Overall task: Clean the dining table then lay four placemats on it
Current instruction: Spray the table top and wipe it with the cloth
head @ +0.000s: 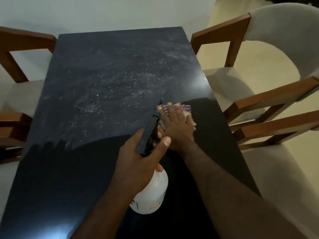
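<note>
Gripping, item 1: left hand point(138, 157), fingers curled round the neck of a spray bottle point(151, 192), thumb raised beside the black trigger head point(148, 135), whose nozzle points toward 12 o'clock. The bottle has a white body with a small label low on its side. It is held tilted over the near end of the dining table point(69, 178), at about 6 o'clock from the table's middle.

Item 2: right hand point(176, 123), fingers straight and spread, palm down, clasping nothing. It presses flat on a cloth point(185, 107). The cloth is pale with purple stripes, bunched, and shows past the fingertips and along the hand's outer side. It lies on the tabletop at about 3 o'clock from the middle, near the right edge, somewhat blurred.

Item 3: dining table, dark top, running from 6 to 12 o'clock. The near part is even and dark. The middle and far part carry wet smears point(112, 83) and droplets that catch the light.

Item 4: four chairs with brown wooden arms and pale upholstery.
- Near right chair point(276, 169) at 4 o'clock.
- Far right chair point(284, 31) at 2 o'clock, with a curved back.
- Near left chair point(10, 128) at 8 o'clock, only partly in view.
- Far left chair point(20, 42) at 10 o'clock.

Item 5: pale wall point(103, 12) at 12 o'clock, past the table's far end.
</note>
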